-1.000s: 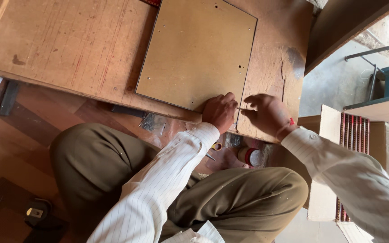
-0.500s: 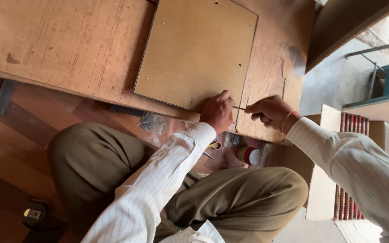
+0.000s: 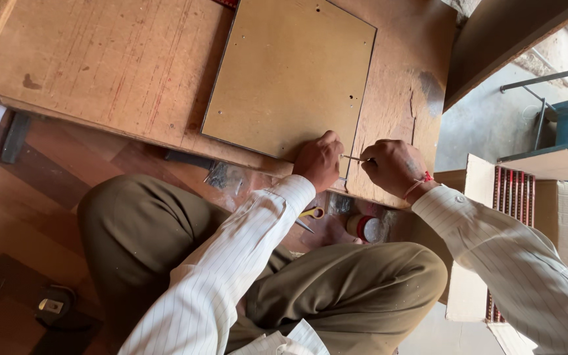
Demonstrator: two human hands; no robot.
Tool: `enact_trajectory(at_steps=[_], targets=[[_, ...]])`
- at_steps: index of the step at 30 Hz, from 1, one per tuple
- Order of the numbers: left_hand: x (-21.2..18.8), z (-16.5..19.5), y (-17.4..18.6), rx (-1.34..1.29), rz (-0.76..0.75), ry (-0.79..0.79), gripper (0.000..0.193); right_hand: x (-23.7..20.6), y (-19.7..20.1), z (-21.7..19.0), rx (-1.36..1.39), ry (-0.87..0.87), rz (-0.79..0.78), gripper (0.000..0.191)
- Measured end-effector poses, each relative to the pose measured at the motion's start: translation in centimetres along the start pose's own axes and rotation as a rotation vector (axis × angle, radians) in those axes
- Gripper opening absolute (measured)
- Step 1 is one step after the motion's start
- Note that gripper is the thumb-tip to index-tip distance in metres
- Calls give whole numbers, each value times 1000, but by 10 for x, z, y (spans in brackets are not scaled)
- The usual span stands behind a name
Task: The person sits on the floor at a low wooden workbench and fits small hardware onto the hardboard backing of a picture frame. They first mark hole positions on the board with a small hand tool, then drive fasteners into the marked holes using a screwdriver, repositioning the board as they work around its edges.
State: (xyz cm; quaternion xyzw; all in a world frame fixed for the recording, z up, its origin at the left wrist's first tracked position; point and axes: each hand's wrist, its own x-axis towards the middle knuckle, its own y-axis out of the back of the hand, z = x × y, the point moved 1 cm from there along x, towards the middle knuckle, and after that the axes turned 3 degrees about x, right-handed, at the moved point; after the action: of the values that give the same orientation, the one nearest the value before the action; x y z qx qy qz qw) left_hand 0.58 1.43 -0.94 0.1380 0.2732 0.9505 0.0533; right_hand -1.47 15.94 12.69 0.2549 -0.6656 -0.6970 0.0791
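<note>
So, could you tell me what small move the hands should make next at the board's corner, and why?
Probably press the thin metal tool in at the board edge. The right hand holds it level, tip by the left hand, which pins the corner on the table.
</note>
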Motion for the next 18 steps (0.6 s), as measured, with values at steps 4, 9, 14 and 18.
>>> enact_trajectory(at_steps=[4, 9, 14, 18], targets=[[0, 3, 4, 34, 6, -12, 12, -1, 0, -4, 23, 16, 24, 10], [-1, 7, 7, 37, 13, -4, 11, 2, -3, -5, 16, 8, 13, 11], [-2, 8, 6, 33, 27, -5, 12, 3, -7, -5, 15, -19, -10, 11], [-3, 6, 5, 11, 53, -17, 15, 7, -13, -3, -109, 13, -33, 12]])
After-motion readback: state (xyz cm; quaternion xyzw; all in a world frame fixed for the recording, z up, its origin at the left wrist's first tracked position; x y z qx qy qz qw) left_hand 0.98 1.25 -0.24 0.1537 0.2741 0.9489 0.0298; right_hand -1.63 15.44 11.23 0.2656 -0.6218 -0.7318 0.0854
